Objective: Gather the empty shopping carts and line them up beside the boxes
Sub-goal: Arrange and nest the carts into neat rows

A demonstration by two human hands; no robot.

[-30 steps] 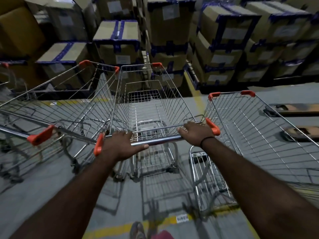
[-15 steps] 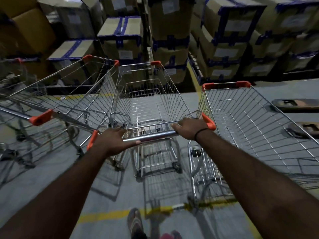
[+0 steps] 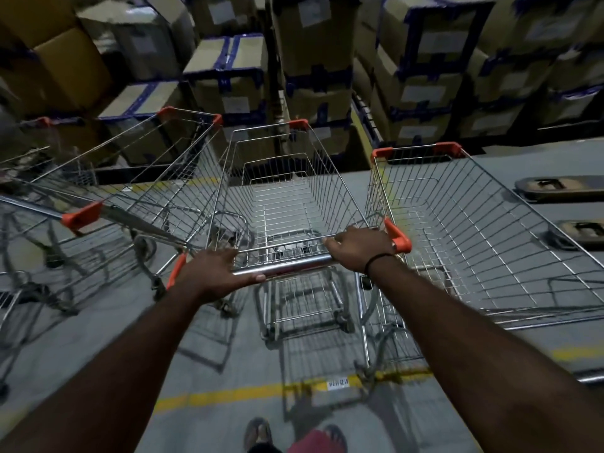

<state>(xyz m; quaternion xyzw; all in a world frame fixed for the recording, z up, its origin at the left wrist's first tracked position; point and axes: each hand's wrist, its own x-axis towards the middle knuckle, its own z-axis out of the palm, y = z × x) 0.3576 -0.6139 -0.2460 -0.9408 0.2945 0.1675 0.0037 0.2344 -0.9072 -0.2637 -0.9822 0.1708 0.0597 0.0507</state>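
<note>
An empty wire shopping cart point(image 3: 294, 191) with orange corner caps stands straight ahead, its nose toward the stacked boxes point(image 3: 313, 60). My left hand point(image 3: 215, 273) grips the left end of its chrome handle bar point(image 3: 287, 265). My right hand point(image 3: 359, 248) grips the right end, beside the orange end cap. Another empty cart point(image 3: 474, 230) stands close on the right, side by side with mine. On the left a third empty cart point(image 3: 137, 178) sits at a slight angle, its side close to my cart.
Cardboard boxes with blue tape fill the back wall on pallets. More cart frames point(image 3: 19, 289) crowd the far left. Two pallet-jack forks point(image 3: 562, 184) lie on the floor at right. A yellow floor line point(image 3: 228, 393) runs under my feet point(image 3: 258, 433).
The cart in my hands has rolled forward toward the boxes, further in between the two neighbouring carts. Both hands kept their grip on the handle bar.
</note>
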